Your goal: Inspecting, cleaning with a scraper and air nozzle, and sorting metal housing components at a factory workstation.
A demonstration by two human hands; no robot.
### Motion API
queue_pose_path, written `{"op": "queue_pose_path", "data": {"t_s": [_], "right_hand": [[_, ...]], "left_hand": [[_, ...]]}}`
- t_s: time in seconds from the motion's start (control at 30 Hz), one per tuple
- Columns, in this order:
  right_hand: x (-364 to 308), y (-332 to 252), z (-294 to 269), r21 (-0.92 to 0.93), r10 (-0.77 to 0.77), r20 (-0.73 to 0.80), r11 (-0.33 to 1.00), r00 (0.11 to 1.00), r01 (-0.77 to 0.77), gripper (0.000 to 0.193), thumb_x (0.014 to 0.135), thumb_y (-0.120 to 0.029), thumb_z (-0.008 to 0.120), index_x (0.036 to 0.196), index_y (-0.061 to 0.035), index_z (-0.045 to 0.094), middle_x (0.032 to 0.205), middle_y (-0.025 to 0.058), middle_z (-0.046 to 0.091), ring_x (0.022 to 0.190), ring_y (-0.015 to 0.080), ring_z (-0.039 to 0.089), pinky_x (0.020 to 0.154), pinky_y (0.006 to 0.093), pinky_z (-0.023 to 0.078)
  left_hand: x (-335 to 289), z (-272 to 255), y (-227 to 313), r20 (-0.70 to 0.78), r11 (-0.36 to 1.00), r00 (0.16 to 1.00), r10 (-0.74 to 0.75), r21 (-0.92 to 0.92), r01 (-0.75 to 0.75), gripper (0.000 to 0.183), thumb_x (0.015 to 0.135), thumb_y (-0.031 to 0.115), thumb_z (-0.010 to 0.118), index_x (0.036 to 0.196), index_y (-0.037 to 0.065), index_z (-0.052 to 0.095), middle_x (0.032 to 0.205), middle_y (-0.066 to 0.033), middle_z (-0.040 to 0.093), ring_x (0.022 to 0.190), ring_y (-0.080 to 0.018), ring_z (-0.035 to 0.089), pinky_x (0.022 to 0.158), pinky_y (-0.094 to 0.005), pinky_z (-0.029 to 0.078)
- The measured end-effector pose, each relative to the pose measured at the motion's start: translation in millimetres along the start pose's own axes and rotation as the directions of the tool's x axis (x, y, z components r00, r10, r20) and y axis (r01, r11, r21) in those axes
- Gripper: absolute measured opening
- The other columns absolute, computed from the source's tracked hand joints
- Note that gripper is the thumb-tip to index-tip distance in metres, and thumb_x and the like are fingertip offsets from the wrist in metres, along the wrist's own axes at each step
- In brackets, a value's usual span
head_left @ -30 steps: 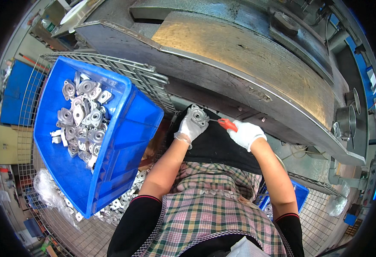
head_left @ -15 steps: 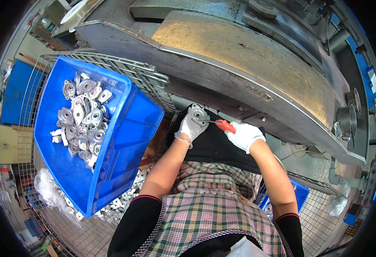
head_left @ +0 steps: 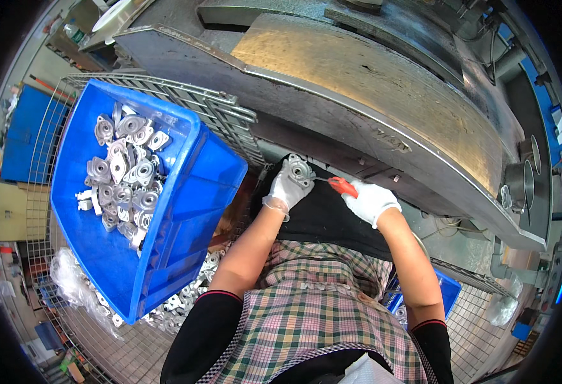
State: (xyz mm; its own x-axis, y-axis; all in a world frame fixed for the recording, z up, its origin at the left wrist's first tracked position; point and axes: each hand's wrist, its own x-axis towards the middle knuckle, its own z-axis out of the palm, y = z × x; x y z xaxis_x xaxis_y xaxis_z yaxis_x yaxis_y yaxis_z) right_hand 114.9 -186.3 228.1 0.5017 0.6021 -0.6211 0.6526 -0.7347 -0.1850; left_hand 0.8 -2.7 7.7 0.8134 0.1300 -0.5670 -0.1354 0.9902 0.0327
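Observation:
Above my lap, my left hand [head_left: 286, 192] in a white glove grips a silver metal casting [head_left: 300, 169]. The part has a round ring in its middle and a lug at its end. My right hand [head_left: 372, 203], gloved too, is closed round a red-handled tool [head_left: 343, 186] with a thin metal shaft. The shaft's tip points left and reaches the casting's right edge; whether it touches, I cannot tell. To the left, a tilted blue bin [head_left: 105, 256] holds several similar castings [head_left: 122, 198].
Beyond my hands runs the steel edge of a machine bed [head_left: 332, 89]. A wire mesh cage [head_left: 223, 109] surrounds the blue bin, with more castings [head_left: 185, 299] beneath it. At my right stands a smaller blue crate [head_left: 448, 291]. Metal cups [head_left: 519, 182] hang at the far right.
My right hand and the red-handled tool have moved slightly to the right, away from the casting's middle. My left hand still holds the casting in nearly the same place.

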Motion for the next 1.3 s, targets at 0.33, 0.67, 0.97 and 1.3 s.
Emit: {"op": "queue_pose_path", "data": {"t_s": [0.33,0.67,0.97,1.3], "right_hand": [[24,-12,6,0.086,-0.062,-0.106,0.994,0.992,0.071,0.044,0.097,-0.046,0.048,0.119,-0.0089,0.057,0.101,0.0207,0.072,0.092,0.0398,0.069,0.085,0.0487,0.053],[41,-31,-2,0.119,0.005,-0.111,0.993,0.994,0.008,0.045,0.096,-0.045,0.048,0.117,-0.0067,0.059,0.104,0.0228,0.071,0.096,0.0411,0.069,0.086,0.0491,0.052],[47,-33,2,0.093,-0.009,-0.098,0.995,0.995,0.018,0.045,0.094,-0.043,0.050,0.121,-0.0079,0.059,0.106,0.0229,0.071,0.098,0.0419,0.068,0.087,0.0491,0.052],[46,-27,-2,0.104,0.031,-0.101,0.994,0.994,-0.021,0.047,0.096,-0.045,0.048,0.120,-0.0060,0.058,0.107,0.0230,0.071,0.100,0.0415,0.068,0.088,0.0493,0.053]], "left_hand": [[9,-9,-3,0.016,0.999,1.000,-0.020,0.042,0.019,0.051,0.103,0.058,0.039,0.136,0.022,0.055,0.139,-0.0009,0.059,0.132,-0.0260,0.048,0.114,-0.0563,0.026],[13,-15,-4,0.089,0.999,0.995,-0.039,-0.010,0.040,0.057,0.103,0.057,0.041,0.143,0.019,0.049,0.148,-0.0083,0.051,0.135,-0.0304,0.045,0.115,-0.0516,0.028],[7,-8,-4,0.047,0.999,0.998,-0.031,-0.008,0.032,0.059,0.102,0.059,0.040,0.144,0.018,0.049,0.148,-0.0084,0.051,0.136,-0.0301,0.044,0.114,-0.0535,0.028],[14,-19,-1,0.087,0.999,0.996,-0.035,0.009,0.034,0.054,0.102,0.060,0.040,0.133,0.019,0.056,0.130,-0.0099,0.062,0.121,-0.0373,0.054,0.103,-0.0547,0.040]]}}
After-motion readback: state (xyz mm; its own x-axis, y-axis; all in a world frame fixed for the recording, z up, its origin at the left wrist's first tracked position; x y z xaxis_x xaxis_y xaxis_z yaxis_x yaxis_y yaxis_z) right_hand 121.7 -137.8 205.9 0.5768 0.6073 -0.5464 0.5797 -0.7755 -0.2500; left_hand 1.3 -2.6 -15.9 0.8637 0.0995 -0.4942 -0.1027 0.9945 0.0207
